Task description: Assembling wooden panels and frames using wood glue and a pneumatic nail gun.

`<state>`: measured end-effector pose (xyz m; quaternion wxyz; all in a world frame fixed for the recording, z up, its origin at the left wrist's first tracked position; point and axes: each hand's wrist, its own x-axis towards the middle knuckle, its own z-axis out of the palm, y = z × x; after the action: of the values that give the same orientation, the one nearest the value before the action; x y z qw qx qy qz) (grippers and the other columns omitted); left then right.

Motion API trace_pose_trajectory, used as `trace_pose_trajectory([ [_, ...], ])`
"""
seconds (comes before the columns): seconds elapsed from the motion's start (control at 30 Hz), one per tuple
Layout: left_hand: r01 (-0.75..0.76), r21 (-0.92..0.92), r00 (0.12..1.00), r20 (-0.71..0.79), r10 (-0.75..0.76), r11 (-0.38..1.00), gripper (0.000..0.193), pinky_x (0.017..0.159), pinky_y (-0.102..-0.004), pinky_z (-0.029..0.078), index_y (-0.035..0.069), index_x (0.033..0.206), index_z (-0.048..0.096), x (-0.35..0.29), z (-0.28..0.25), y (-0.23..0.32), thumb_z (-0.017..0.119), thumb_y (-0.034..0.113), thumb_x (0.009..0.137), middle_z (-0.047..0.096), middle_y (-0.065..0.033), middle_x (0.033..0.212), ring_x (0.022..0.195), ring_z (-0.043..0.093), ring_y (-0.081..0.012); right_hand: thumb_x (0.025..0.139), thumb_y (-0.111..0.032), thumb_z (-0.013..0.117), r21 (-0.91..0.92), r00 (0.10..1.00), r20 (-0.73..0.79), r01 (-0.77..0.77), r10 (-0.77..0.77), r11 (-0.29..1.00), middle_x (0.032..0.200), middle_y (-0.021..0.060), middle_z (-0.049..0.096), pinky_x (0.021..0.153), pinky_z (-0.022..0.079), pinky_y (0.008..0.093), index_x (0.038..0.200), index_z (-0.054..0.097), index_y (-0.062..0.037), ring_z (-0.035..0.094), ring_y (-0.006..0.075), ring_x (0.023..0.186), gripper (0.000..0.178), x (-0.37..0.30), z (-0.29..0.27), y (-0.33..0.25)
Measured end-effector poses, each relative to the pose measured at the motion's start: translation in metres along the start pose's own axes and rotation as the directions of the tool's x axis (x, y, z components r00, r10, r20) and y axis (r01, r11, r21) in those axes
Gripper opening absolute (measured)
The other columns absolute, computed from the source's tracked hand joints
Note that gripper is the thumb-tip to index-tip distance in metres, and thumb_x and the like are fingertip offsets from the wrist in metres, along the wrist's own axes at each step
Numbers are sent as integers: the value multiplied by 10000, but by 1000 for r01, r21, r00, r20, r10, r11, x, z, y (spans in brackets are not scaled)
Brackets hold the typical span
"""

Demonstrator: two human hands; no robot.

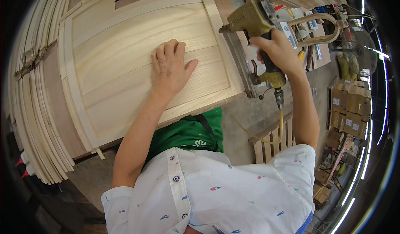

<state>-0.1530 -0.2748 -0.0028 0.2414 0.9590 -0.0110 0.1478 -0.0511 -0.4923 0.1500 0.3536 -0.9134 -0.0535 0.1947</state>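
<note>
A pale wooden panel [121, 63] with a raised frame round its edge lies flat in front of me. Near its far side is a small rectangular cutout [128, 0]. My left hand [171, 67] rests palm down on the panel, thumb held apart and fingers loosely bent, with nothing in it. To the right, my right hand [278, 50] wraps round the black grip of a yellow-green pneumatic nail gun [249, 18]. The gun is held up past the panel's right edge, its nose pointing left. A yellow air hose [281, 123] hangs from the fitting at its grip end.
Bundles of thin wooden strips [41, 121] are stacked along the left. On the right, a side table carries a rounded wooden frame [333, 27] and tools. Farther right are cardboard boxes [352, 102] and a fan [360, 46]. A slatted pallet [266, 148] lies on the floor.
</note>
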Motion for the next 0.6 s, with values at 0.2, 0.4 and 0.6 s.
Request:
trace_pose_trajectory([
  [0.2, 0, 11, 1000, -30, 0, 1000, 517, 1011, -438, 319, 41, 1199, 554, -1, 2, -3, 716, 333, 805, 498, -111, 1223, 1164, 420, -300, 823, -222, 642, 32, 999, 2, -38, 38, 999, 595, 62, 588, 472, 434, 266, 881, 619, 57, 551, 122, 490, 286, -15, 7, 1],
  [0.4, 1, 11, 1000, -20, -1, 1000, 504, 1014, -435, 321, 49, 1192, 563, -2, 4, 0, 710, 345, 812, 494, -111, 1231, 1172, 418, -299, 829, -213, 649, 24, 994, -5, -105, 105, 994, 589, 75, 597, 472, 429, 270, 856, 614, 50, 554, 118, 494, 267, -49, 5, 10],
  [0.6, -27, 25, 997, -74, 28, 999, 499, 1006, -422, 333, 46, 1186, 567, -3, 4, -5, 718, 337, 810, 499, -94, 1221, 1154, 432, -284, 819, -171, 648, -45, 989, -11, -145, 145, 988, 594, 75, 588, 502, 448, 289, 833, 589, 70, 567, 129, 509, 249, -66, 9, 10],
])
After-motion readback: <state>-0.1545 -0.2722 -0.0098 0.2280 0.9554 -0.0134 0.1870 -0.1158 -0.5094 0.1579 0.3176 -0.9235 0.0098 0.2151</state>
